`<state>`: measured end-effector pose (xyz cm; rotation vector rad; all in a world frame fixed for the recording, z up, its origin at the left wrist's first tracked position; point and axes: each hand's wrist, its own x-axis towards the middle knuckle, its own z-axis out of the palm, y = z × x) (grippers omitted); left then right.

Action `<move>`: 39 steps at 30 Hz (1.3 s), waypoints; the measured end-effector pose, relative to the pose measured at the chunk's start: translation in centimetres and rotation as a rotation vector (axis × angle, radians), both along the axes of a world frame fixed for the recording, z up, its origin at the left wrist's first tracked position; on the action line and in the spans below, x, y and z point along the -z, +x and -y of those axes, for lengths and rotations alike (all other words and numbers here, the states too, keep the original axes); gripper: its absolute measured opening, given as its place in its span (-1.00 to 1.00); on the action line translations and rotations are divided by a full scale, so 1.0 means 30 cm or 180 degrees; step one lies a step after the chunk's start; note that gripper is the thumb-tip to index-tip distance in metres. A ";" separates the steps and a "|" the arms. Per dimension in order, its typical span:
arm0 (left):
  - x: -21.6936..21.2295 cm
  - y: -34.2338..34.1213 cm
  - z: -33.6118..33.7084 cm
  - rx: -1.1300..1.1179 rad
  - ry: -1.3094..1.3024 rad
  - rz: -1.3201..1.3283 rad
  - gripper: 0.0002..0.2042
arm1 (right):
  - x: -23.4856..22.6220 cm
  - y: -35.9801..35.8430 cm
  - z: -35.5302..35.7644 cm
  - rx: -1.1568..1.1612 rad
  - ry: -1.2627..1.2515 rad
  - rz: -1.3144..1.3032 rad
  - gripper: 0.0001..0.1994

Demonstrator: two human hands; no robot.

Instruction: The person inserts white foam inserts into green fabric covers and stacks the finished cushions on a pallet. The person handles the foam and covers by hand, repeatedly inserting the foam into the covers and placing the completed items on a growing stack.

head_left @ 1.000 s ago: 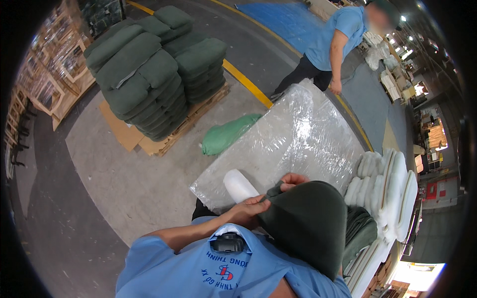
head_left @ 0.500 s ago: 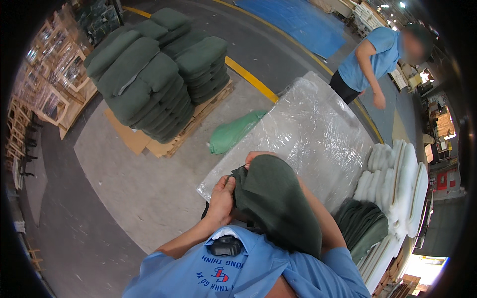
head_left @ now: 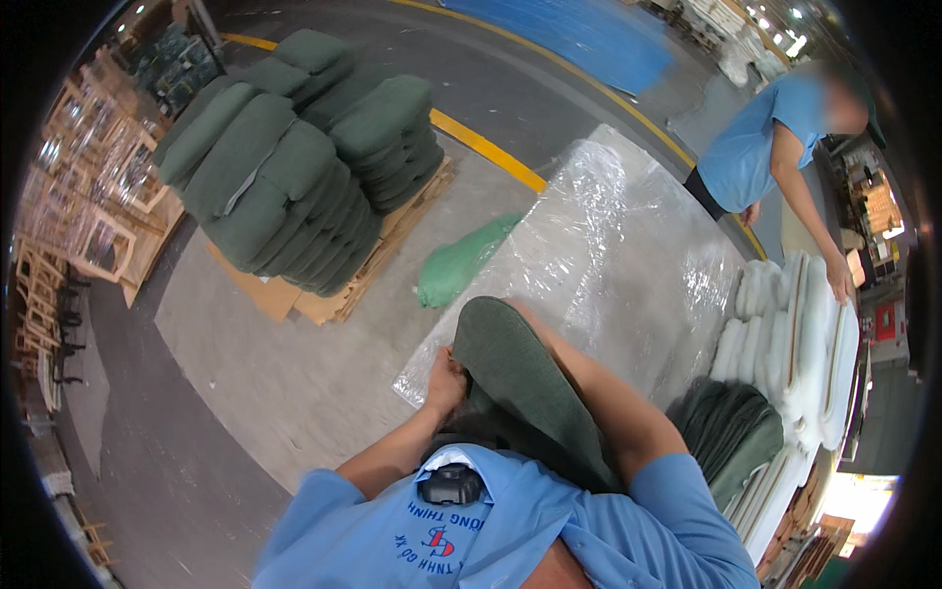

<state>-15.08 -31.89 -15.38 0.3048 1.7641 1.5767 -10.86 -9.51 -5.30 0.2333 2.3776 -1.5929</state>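
Left hand (head_left: 445,383) clasps the left edge of a green cover (head_left: 520,368); right hand (head_left: 522,312) mostly hidden, grip unclear. Wrapped table (head_left: 657,265) spreads ahead; floor (head_left: 285,393) stretches left.

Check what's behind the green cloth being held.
Beyond the green cloth, the wrapped table shows. The right hand is partly behind the cloth, fingers covered; the left hand is at its left edge. Whatever else lies directly behind is hidden.

You've got grey floor (head_left: 265,363) left of your film-wrapped table (head_left: 657,255), a thick yellow stripe (head_left: 488,149) running up to its far-left edge, blue floor covering (head_left: 584,41) way beyond it, and a bright opening (head_left: 862,501) off to its right.
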 end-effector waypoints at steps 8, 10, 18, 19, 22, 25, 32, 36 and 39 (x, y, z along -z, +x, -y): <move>-0.205 -0.315 -0.022 0.2745 -0.0202 0.1080 -0.25 | -0.420 0.449 -0.031 0.0639 0.0070 0.0616 -0.56; -0.226 -0.326 -0.059 0.3028 -0.0184 0.0556 -0.27 | -0.540 0.663 -0.022 0.1067 -0.1002 0.0988 -0.51; -0.298 -0.315 -0.166 0.3483 -0.0709 -0.0253 -0.50 | -0.697 1.177 0.223 0.2565 -0.1001 -0.0004 -0.25; -0.326 -0.311 -0.184 0.3603 -0.0807 -0.0536 -0.55 | -0.656 1.150 0.254 0.2887 -0.0976 -0.0280 -0.39; -0.319 -0.323 -0.219 0.3597 -0.0622 0.0538 -0.60 | -0.568 1.134 0.264 0.3392 0.0327 0.0187 -0.67; -0.324 -0.327 -0.221 0.3636 -0.1509 -0.0627 -0.52 | -0.787 1.022 0.320 0.3319 0.1688 -0.0344 -0.76; -0.307 -0.302 -0.277 0.3840 -0.1242 -0.0712 -0.69 | -0.774 1.024 0.391 0.4044 0.2247 -0.0202 -0.77; -0.290 -0.346 -0.251 0.4131 -0.1078 -0.0086 -0.62 | -0.755 0.971 0.415 0.4576 0.2092 -0.0519 -0.78; -0.274 -0.322 -0.283 0.4002 -0.0402 0.0067 -0.67 | -0.749 0.971 0.456 0.4597 0.2089 -0.0033 -0.78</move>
